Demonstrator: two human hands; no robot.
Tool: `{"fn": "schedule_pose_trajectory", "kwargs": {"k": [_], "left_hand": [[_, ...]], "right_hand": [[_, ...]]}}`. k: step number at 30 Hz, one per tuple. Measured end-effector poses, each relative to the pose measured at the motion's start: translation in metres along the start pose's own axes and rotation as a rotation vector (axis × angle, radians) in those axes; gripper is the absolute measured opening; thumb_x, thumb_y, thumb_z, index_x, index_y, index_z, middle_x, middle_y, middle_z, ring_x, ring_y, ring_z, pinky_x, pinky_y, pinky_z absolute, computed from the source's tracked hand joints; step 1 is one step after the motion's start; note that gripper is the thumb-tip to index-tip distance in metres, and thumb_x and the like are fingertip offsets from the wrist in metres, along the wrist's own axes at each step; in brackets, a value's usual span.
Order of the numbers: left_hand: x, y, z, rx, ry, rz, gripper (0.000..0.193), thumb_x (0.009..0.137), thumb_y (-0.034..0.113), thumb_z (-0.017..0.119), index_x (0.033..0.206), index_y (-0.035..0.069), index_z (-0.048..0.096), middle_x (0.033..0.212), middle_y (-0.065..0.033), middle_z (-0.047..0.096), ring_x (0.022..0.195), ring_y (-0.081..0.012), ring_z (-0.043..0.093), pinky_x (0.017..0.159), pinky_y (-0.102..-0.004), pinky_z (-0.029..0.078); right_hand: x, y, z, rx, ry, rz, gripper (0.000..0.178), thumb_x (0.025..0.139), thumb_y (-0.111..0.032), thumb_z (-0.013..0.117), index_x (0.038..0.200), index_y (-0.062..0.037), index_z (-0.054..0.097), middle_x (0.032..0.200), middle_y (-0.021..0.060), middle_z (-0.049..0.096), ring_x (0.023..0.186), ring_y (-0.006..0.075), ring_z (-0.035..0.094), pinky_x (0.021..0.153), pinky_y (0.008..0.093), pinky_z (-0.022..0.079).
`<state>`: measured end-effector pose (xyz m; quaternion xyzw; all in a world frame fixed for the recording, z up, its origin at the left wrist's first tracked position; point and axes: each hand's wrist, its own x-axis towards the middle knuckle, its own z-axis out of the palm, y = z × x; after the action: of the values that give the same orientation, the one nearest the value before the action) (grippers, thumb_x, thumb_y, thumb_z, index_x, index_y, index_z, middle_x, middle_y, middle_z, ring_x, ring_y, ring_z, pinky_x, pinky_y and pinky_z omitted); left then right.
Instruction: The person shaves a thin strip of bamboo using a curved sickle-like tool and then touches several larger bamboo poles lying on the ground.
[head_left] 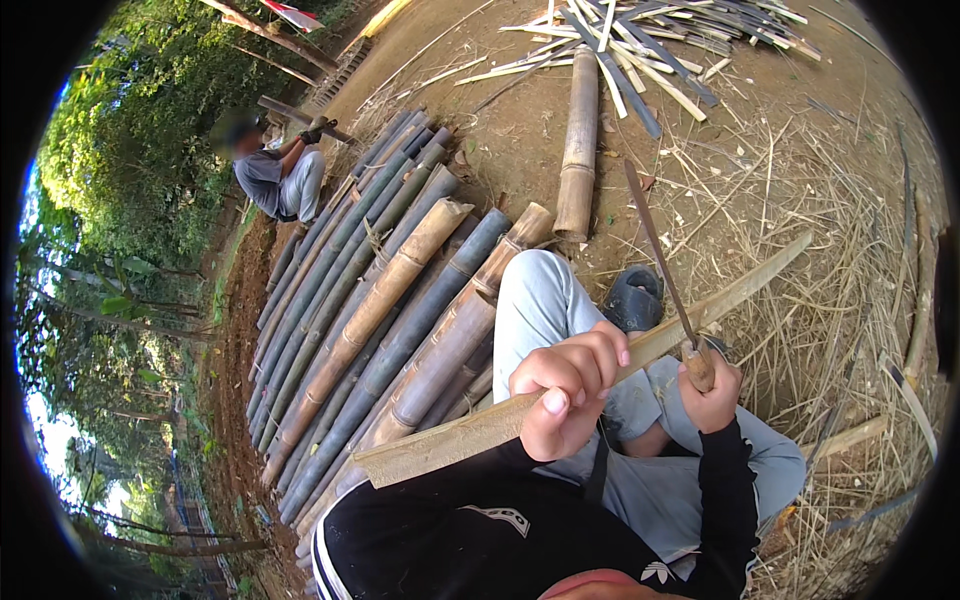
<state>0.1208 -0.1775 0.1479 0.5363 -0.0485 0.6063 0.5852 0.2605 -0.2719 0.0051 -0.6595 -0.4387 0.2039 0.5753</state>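
Note:
A long split bamboo strip [440, 437] lies slantwise across my lap, its pale inner side showing. My left hand [568, 392] is closed around it near its middle, with the thumb along the upper face. In my right hand [712, 398] is the wooden handle of a long, narrow-bladed knife [658, 245], gripped in closed fingers. The dark blade points up and away, and its lower part passes over the strip close to the handle. Whether the edge touches the strip I cannot tell.
Several thick bamboo poles [400, 325] lie side by side at the left. A short bamboo piece [577, 150] rests ahead, by a heap of split strips [650, 45]. Shavings [800, 220] cover the ground at right. Another person [278, 175] sits beyond the poles.

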Motion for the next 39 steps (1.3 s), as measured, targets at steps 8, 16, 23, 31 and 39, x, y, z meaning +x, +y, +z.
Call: {"fn": "schedule_pose_trajectory", "kwargs": {"k": [8, 16, 23, 31, 39], "left_hand": [[0.048, 0.03, -0.015, 0.062, 0.046, 0.096, 0.028, 0.082, 0.027, 0.063, 0.096, 0.007, 0.048, 0.081, -0.0039, 0.048, 0.065, -0.0164, 0.048, 0.07, -0.0383, 0.041], [0.064, 0.035, -0.017, 0.013, -0.064, 0.089, 0.02, 0.088, 0.026, 0.055, 0.091, 0.011, 0.043, 0.067, 0.0009, 0.036, 0.051, -0.0112, 0.035, 0.047, -0.0254, 0.031], [0.041, 0.029, -0.003, 0.032, -0.039, 0.063, 0.016, 0.086, 0.025, 0.052, 0.082, 0.013, 0.042, 0.058, 0.0028, 0.03, 0.048, -0.0093, 0.029, 0.047, -0.0243, 0.029], [0.047, 0.027, -0.025, 0.011, -0.035, 0.061, 0.016, 0.09, 0.026, 0.048, 0.083, 0.013, 0.04, 0.06, 0.0034, 0.029, 0.049, -0.0095, 0.029, 0.047, -0.0257, 0.029], [0.09, 0.063, -0.056, -0.06, -0.06, 0.127, 0.022, 0.086, 0.028, 0.057, 0.082, 0.01, 0.046, 0.059, 0.0041, 0.032, 0.049, -0.0088, 0.032, 0.045, -0.0238, 0.03]], "right_hand": [[0.005, 0.015, -0.007, -0.102, 0.087, 0.018, 0.018, 0.072, -0.013, 0.07, 0.079, -0.0011, 0.057, 0.064, 0.0194, 0.059, 0.062, 0.039, 0.061, 0.052, 0.0406, 0.046], [0.0, 0.006, -0.003, -0.085, 0.083, 0.037, 0.022, 0.071, -0.02, 0.071, 0.082, -0.0037, 0.06, 0.062, 0.0184, 0.059, 0.061, 0.037, 0.062, 0.052, 0.0418, 0.048], [0.009, 0.005, -0.014, -0.182, 0.098, 0.098, 0.02, 0.07, -0.021, 0.074, 0.07, -0.007, 0.059, 0.06, 0.0159, 0.059, 0.057, 0.0329, 0.063, 0.051, 0.0386, 0.049], [0.006, 0.022, -0.008, -0.04, -0.101, -0.013, 0.019, 0.07, -0.022, 0.073, 0.075, -0.0067, 0.062, 0.062, 0.0169, 0.06, 0.059, 0.0358, 0.062, 0.051, 0.039, 0.048], [0.004, 0.02, 0.005, 0.163, -0.248, 0.054, 0.018, 0.074, -0.012, 0.068, 0.081, 0.0017, 0.061, 0.065, 0.0161, 0.058, 0.054, 0.0225, 0.057, 0.055, 0.0324, 0.045]]}}
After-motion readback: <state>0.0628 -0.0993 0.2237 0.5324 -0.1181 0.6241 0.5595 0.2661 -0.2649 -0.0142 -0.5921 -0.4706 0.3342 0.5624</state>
